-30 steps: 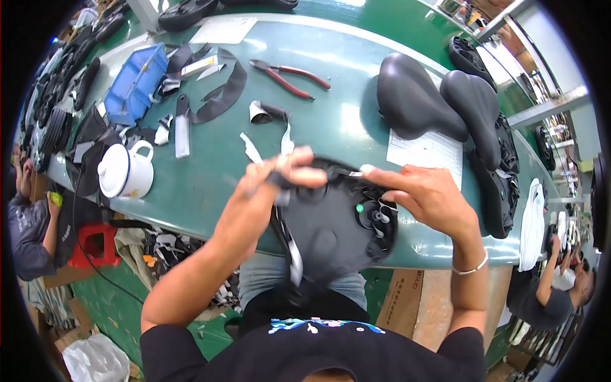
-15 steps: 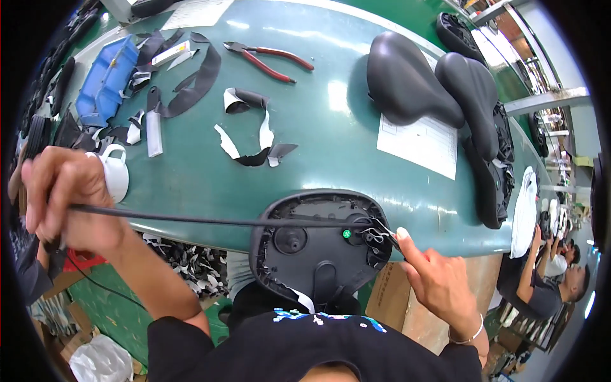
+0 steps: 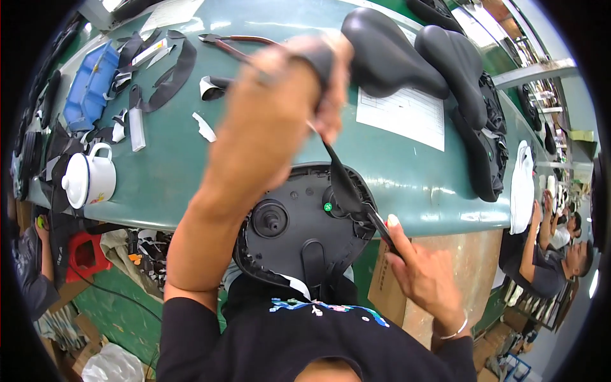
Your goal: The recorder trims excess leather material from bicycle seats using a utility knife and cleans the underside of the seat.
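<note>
An upturned bicycle saddle point(image 3: 289, 239) lies at the table's near edge, its black underside up, with a round green sticker on it. My left hand point(image 3: 286, 95), blurred, is raised over the table beyond the saddle. It is closed on a black strip of cover material point(image 3: 344, 184) that stretches down to the saddle's right rim. My right hand point(image 3: 423, 274) is closed round a slim dark-handled tool point(image 3: 380, 228), its tip against the strip at that rim. The kind of tool cannot be made out. Behind my left arm, part of the red-handled cutting pliers point(image 3: 219, 41) is hidden.
Finished black saddles point(image 3: 388, 57) rest on paper at the right. On the left stand a white lidded mug point(image 3: 100, 178) and a blue bin point(image 3: 91, 86) among cover scraps point(image 3: 175, 79). Other people point(image 3: 554, 267) are at the far right, another at the left edge.
My left hand has swung from the far left to above the saddle, bringing the strip with it. The strip now slants upward. My right hand stays at the saddle's right rim.
</note>
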The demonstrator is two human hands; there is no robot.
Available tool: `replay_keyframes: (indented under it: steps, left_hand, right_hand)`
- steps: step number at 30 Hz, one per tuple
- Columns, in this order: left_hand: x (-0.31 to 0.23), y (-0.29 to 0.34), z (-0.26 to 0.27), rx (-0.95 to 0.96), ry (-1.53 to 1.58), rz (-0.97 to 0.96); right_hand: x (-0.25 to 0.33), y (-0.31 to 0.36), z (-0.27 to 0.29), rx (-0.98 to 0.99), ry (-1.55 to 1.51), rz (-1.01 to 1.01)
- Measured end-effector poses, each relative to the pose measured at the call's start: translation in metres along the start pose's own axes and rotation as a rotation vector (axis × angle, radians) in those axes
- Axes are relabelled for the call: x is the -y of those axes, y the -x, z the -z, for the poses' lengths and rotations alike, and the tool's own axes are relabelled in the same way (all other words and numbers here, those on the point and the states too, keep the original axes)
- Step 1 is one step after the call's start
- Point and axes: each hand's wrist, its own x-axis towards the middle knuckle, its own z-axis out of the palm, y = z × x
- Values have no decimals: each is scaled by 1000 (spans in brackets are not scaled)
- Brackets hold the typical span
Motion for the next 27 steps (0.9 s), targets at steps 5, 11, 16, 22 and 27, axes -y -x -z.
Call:
replay_keyframes:
  steps: [5,11,16,22,27]
  left_hand:
    - [-25,-10,17,-532,515,-296]
    - [-17,27,65,-1007,-319,-682]
    - [-45,98,92,124,385,-190]
    - [-40,191,117,591,-1303,368]
    - [-56,146,78,112,-1035,289]
  right_hand:
    - [32,26,-44,-107,-971,-457]
    - [57,5,-49,-93,-1022,-321]
    - [25,-22,-58,-612,-1007,-280]
    - [23,-117,-54,-730,-1066,4]
    - [24,-132,-42,-682,-915,48]
